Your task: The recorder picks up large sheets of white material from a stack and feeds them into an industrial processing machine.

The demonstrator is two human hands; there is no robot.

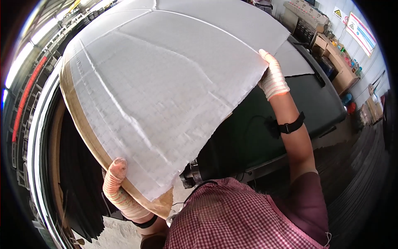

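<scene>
A large white creased sheet (166, 83) stretches away from me, with a tan layer (93, 139) showing along its left edge and near corner. My left hand (120, 189), in a striped knit glove, grips the left edge near that corner, thumb on top; its other fingers are hidden underneath. On the right side, my right hand (274, 76), gloved alike, pinches the sheet's ragged edge, its thumb lying on the white face. The near edge between my hands is uneven and lifted above a dark green surface (253, 133).
Dark stacked sheets (78, 178) lie below on the left, beside a curved metal rail (39, 162). Another pale sheet (294, 60) rests on the green surface. A cardboard-coloured bench (336, 62) with small items stands at the far right, near a machine (304, 18).
</scene>
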